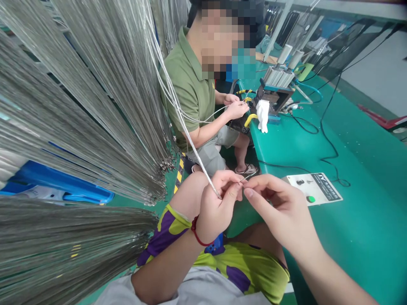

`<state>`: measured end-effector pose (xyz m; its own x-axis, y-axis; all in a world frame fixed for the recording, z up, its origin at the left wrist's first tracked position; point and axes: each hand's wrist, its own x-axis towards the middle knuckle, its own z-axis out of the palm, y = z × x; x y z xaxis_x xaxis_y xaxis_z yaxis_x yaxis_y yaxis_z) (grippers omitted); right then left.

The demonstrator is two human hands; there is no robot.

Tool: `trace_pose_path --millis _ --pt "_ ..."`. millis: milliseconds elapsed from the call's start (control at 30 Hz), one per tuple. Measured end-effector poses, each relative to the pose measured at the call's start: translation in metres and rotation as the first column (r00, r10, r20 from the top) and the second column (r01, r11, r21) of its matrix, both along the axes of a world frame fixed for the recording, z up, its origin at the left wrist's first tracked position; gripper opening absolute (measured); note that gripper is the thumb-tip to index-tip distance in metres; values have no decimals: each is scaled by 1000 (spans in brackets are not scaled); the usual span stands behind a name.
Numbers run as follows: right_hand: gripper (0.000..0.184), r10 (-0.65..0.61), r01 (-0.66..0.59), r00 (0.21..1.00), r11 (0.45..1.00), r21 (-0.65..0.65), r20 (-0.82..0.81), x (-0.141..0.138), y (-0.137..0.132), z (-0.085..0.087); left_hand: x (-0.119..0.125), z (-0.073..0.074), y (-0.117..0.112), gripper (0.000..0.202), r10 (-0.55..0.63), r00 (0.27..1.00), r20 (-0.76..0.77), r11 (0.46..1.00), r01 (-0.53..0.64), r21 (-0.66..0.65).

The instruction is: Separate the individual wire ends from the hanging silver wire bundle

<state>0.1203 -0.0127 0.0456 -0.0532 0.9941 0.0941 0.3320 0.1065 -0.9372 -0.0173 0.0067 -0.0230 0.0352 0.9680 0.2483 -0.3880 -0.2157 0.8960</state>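
Observation:
A silvery cable (197,154) comes down from the upper left into my left hand (219,203), which is closed around it above my lap. A thin wire end (248,177) sticks out past the fingertips. My right hand (280,203) meets the left at the fingertips, its thumb and forefinger pinched together at the wire end. Whether the right fingers grip the wire itself or something tiny beside it is partly hidden. A red cord bracelet (199,233) circles my left wrist.
Thick bundles of hanging grey cables (95,106) fill the left side. A co-worker in a green shirt (193,84) sits ahead, hands at a bench press (276,84) with a white glove (263,115). A control box (318,186) lies on the green table (365,237).

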Motion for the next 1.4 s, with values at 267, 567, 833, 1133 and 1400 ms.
trace_pose_path --millis 267,567,833,1133,1400 --pt "10 -83 70 980 994 -80 -183 -4 8 -11 2 -21 -2 9 168 959 -230 978 -133 160" --pt "10 -54 41 970 997 -59 -237 3 17 -20 2 -28 1 13 92 984 -156 965 -49 257" --pt "13 -4 0 986 1000 -22 -166 6 18 -25 0 -17 1 3 -74 997 -3 990 74 120" --pt "22 -93 53 983 971 -233 -161 3 17 -26 -5 -14 1 4 202 900 -388 956 -95 278" --pt "11 -181 116 815 982 -151 -550 -25 1 -40 5 -12 -2 12 408 815 -411 860 -192 474"
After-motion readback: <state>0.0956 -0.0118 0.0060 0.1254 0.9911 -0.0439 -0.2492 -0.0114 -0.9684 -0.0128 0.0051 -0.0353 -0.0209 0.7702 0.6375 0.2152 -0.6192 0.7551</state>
